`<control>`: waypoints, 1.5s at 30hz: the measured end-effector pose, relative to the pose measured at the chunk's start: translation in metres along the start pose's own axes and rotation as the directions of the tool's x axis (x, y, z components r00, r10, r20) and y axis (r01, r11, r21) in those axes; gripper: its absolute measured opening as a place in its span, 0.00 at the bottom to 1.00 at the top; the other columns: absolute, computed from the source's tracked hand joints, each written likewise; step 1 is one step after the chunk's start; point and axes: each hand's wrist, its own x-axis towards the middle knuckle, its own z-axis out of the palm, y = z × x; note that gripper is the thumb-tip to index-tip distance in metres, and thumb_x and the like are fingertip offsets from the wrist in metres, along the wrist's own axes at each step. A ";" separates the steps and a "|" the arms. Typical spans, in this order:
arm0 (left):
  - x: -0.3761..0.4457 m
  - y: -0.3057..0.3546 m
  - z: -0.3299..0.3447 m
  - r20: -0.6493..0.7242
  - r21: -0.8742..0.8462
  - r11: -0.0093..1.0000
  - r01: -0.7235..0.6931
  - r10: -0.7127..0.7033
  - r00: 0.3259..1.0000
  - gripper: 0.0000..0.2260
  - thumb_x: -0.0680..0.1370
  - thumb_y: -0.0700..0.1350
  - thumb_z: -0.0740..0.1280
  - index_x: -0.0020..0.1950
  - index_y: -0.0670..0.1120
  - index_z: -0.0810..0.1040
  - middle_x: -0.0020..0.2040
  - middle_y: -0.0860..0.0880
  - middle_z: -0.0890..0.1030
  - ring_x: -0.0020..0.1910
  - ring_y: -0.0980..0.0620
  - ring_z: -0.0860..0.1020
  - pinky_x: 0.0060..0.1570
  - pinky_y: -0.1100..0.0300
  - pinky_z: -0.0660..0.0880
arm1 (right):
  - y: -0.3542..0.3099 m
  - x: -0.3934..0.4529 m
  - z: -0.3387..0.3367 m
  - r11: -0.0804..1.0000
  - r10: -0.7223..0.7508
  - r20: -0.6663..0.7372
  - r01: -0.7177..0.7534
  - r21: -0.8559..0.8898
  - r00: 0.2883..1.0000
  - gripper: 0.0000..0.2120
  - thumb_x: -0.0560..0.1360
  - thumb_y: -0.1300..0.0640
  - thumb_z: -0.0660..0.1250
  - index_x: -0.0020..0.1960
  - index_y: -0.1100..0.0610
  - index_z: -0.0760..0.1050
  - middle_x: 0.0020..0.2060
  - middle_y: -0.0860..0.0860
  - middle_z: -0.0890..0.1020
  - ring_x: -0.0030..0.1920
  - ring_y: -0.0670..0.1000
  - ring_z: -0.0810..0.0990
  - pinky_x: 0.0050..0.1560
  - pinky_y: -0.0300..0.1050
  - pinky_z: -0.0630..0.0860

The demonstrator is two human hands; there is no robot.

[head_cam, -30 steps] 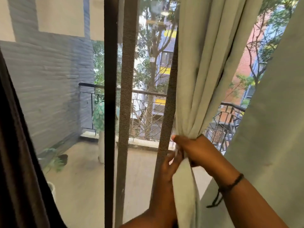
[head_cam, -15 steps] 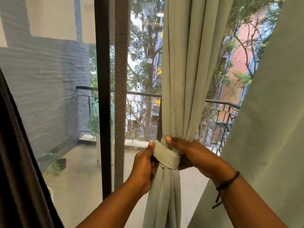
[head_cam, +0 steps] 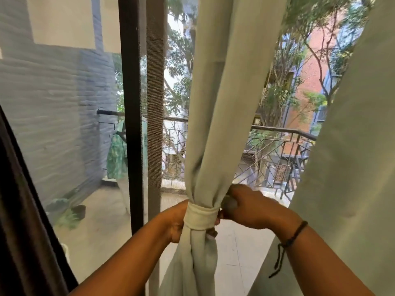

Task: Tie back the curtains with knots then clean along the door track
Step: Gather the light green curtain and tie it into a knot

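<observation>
Pale green curtain (head_cam: 222,103) hangs mid-frame in front of the balcony door, gathered into one bunch and cinched by a wrap band (head_cam: 201,217) of its own fabric at about wrist height. Tail of the cloth drops straight below the wrap and out of the bottom of the frame.

Handling, as a judgement: soft, light woven cloth, no stiffness, bulky once bunched. It should compress easily and hold a knot by friction, though a loose wrap could slide down. Best hold is right at the band and the free end beside it, not higher up where the folds spread.

Left hand (head_cam: 176,223) sits against the left side of the band, fingers curled round the bunch behind it (fingertips mostly hidden by the cloth). Forearm comes up from lower left. Right hand (head_cam: 248,207) is at the right side of the band, knuckles up, fingers curled and pinching a bit of fabric next to the wrap; exactly which strand, cannot tell. Its wrist carries a dark cord bracelet (head_cam: 294,236), forearm entering from lower right.

Second pale curtain (head_cam: 352,167) fills the right edge, a dark curtain (head_cam: 19,199) the left edge. Dark door frame (head_cam: 130,103) stands left of the knot. Door track not in view.
</observation>
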 end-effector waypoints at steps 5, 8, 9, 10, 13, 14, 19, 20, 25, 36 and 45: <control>-0.002 -0.005 -0.012 -0.025 0.053 0.999 0.011 -0.009 1.000 0.19 0.83 0.41 0.50 0.37 0.38 0.71 0.26 0.44 0.75 0.24 0.50 0.74 0.26 0.63 0.73 | 0.019 -0.002 0.003 0.964 0.033 -0.013 -0.029 0.264 0.999 0.05 0.75 0.49 0.66 0.45 0.49 0.79 0.39 0.48 0.82 0.30 0.39 0.78 0.28 0.33 0.72; 0.006 -0.013 -0.014 -0.130 0.010 0.997 -0.080 0.081 0.988 0.19 0.83 0.36 0.48 0.34 0.39 0.68 0.33 0.44 0.68 0.31 0.49 0.67 0.33 0.60 0.68 | 0.030 -0.004 0.008 0.940 0.105 -0.004 -0.098 0.328 0.995 0.08 0.77 0.47 0.64 0.43 0.50 0.77 0.32 0.47 0.80 0.25 0.41 0.77 0.20 0.35 0.69; 0.008 -0.015 -0.010 -0.127 -0.005 0.992 -0.127 0.125 0.984 0.19 0.83 0.36 0.48 0.34 0.39 0.68 0.33 0.43 0.67 0.31 0.50 0.66 0.35 0.59 0.69 | 0.033 -0.004 0.013 0.937 0.134 -0.023 -0.119 0.327 0.991 0.10 0.77 0.46 0.62 0.44 0.51 0.76 0.31 0.47 0.79 0.25 0.44 0.77 0.21 0.35 0.70; 0.010 -0.016 -0.005 -0.130 0.011 0.985 -0.172 0.172 0.976 0.19 0.83 0.37 0.49 0.34 0.39 0.69 0.33 0.42 0.68 0.31 0.50 0.66 0.37 0.58 0.69 | 0.036 -0.003 0.017 0.945 0.162 -0.055 -0.139 0.295 0.985 0.11 0.78 0.46 0.61 0.42 0.51 0.75 0.30 0.48 0.78 0.24 0.45 0.75 0.22 0.35 0.70; 0.008 -0.016 0.012 -0.139 -0.027 0.947 -0.322 0.315 0.939 0.21 0.82 0.46 0.54 0.37 0.46 0.81 0.32 0.44 0.79 0.33 0.47 0.76 0.41 0.54 0.72 | 0.042 -0.006 0.028 0.972 0.215 -0.149 -0.198 0.124 0.965 0.15 0.79 0.44 0.56 0.37 0.48 0.70 0.29 0.47 0.76 0.24 0.46 0.75 0.26 0.38 0.69; 0.004 -0.020 0.015 -0.130 -0.052 0.918 -0.394 0.385 0.914 0.19 0.82 0.48 0.55 0.40 0.50 0.83 0.36 0.48 0.83 0.37 0.49 0.80 0.45 0.53 0.75 | 0.042 -0.008 0.032 0.973 0.225 -0.161 -0.213 0.085 0.961 0.14 0.79 0.44 0.54 0.39 0.48 0.71 0.31 0.47 0.76 0.27 0.47 0.76 0.29 0.39 0.71; 0.000 -0.039 0.020 -0.035 0.002 0.835 -0.550 0.550 0.835 0.27 0.74 0.62 0.59 0.70 0.50 0.69 0.68 0.49 0.74 0.68 0.52 0.71 0.71 0.50 0.64 | 0.013 -0.039 0.044 0.952 0.252 -0.115 -0.267 -0.151 0.961 0.08 0.80 0.49 0.53 0.54 0.50 0.68 0.44 0.50 0.81 0.45 0.53 0.79 0.32 0.42 0.66; 0.001 -0.042 0.020 -0.029 0.051 0.813 -0.580 0.582 0.813 0.29 0.72 0.66 0.59 0.70 0.55 0.68 0.69 0.50 0.72 0.69 0.53 0.70 0.71 0.50 0.64 | 0.002 -0.050 0.043 0.960 0.237 -0.108 -0.249 -0.128 0.966 0.09 0.79 0.49 0.55 0.59 0.49 0.65 0.45 0.50 0.80 0.45 0.53 0.78 0.32 0.43 0.66; 0.001 -0.047 0.037 -0.180 0.354 0.664 -0.659 0.740 0.648 0.23 0.67 0.73 0.57 0.60 0.69 0.66 0.57 0.60 0.66 0.56 0.73 0.70 0.58 0.76 0.65 | -0.043 -0.081 0.030 0.989 0.150 -0.233 -0.145 0.039 0.961 0.25 0.79 0.49 0.55 0.71 0.45 0.47 0.45 0.48 0.77 0.40 0.50 0.75 0.32 0.36 0.64; -0.006 -0.022 0.027 -0.120 0.636 0.467 -0.614 0.846 0.519 0.24 0.61 0.69 0.70 0.49 0.61 0.66 0.49 0.62 0.70 0.44 0.61 0.76 0.38 0.66 0.74 | -0.028 -0.064 0.067 0.828 0.160 -0.512 0.167 0.535 0.844 0.09 0.76 0.59 0.65 0.42 0.45 0.76 0.40 0.38 0.82 0.44 0.36 0.80 0.42 0.26 0.71; -0.005 -0.022 0.036 0.027 0.266 0.712 -0.649 0.668 0.744 0.26 0.59 0.61 0.75 0.48 0.57 0.64 0.47 0.41 0.77 0.42 0.53 0.77 0.41 0.64 0.76 | 0.010 -0.056 0.052 0.747 -0.073 -0.563 0.419 0.516 0.823 0.04 0.69 0.49 0.66 0.36 0.46 0.74 0.30 0.44 0.76 0.34 0.44 0.75 0.38 0.35 0.72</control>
